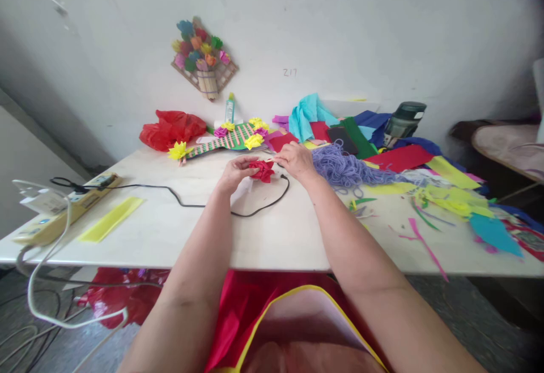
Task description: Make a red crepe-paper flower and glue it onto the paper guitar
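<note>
Over the middle of the white table (272, 231), my left hand (235, 173) and my right hand (296, 160) together hold a small red paper flower (262, 170). The left fingers pinch its left side. From the right, the other hand's fingers touch its petals. A black cable (187, 203) loops on the table just under the flower. Behind the hands lies a striped green and pink woven piece (221, 142) with yellow and magenta paper flowers on it.
A heap of lilac yarn (346, 169) and several coloured paper sheets and scraps (442, 191) cover the table's right side. A power strip (63, 208) and a yellow strip (111, 219) lie left. A red bag (172, 128), a glue bottle (230, 107) and a wall flower decoration (204, 58) are behind.
</note>
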Available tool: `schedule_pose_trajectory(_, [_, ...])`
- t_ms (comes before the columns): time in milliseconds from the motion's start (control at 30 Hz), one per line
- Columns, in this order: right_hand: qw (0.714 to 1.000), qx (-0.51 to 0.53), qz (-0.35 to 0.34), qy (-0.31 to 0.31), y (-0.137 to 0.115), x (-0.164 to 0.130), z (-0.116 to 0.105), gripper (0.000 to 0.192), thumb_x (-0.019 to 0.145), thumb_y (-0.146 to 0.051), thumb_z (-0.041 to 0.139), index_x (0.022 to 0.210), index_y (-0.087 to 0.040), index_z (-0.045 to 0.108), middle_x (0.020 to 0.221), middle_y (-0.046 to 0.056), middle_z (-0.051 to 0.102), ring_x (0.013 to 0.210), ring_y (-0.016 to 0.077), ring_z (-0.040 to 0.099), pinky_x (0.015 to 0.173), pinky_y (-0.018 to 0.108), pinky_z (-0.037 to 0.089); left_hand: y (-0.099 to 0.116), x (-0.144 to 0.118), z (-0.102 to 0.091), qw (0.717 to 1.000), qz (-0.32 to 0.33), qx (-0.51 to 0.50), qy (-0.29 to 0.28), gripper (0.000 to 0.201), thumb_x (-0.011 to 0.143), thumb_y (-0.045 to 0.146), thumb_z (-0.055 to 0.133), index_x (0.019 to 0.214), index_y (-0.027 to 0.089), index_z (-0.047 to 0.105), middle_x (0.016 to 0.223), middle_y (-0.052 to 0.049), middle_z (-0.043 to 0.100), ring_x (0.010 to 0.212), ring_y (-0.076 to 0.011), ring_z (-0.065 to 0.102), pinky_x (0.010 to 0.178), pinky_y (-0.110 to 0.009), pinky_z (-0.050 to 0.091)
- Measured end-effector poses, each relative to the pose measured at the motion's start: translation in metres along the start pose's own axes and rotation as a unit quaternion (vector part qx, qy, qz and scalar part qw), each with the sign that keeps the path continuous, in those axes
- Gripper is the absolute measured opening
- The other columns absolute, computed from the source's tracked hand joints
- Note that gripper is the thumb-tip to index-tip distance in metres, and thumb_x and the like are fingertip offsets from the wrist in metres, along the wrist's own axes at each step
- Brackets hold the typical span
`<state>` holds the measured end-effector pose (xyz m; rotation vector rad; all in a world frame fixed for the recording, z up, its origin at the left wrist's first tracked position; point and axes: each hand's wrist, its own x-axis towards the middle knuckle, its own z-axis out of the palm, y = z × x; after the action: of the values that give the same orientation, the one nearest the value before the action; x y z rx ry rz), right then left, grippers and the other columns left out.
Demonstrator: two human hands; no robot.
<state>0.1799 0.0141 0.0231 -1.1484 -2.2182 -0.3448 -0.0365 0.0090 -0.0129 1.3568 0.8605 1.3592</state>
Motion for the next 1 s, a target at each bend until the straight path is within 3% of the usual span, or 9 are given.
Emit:
schedule_pose_trajectory(333, [0.999, -0.028, -0.010, -0.017, -0.0043, 0.0010, -0.0061, 0.019, 0.090, -0.030, 0.063, 0.090, -0.021, 0.080, 0.088, 0.008, 0.070, 0.085, 0.0209, 0.049, 0.072, 0.035, 0.030, 0.0014, -0.0010, 0.0012, 1.000, -0.004, 0.010, 0.000, 0.053, 0.046, 0.024, 0.092, 0.095, 0.013, 0.076, 0.079, -0.007, 0.076, 0.072, -0.0210, 0.070, 0.075, -0.035, 0.055])
schedule_pose_trajectory(1000, [1.000, -0.006, -0.012, 0.021, -0.0002, 0.0014, -0.0023, 0.014, 0.087, -0.027, 0.068, 0.085, -0.021, 0.080, 0.087, 0.008, 0.070, 0.085, 0.0217, 0.050, 0.074, 0.035, 0.032, 0.0013, -0.0011, 0.0024, 1.000, 0.007, 0.028, -0.010, 0.047, 0.050, 0.025, 0.091, 0.093, 0.013, 0.076, 0.081, -0.008, 0.075, 0.075, -0.0210, 0.069, 0.076, -0.036, 0.054])
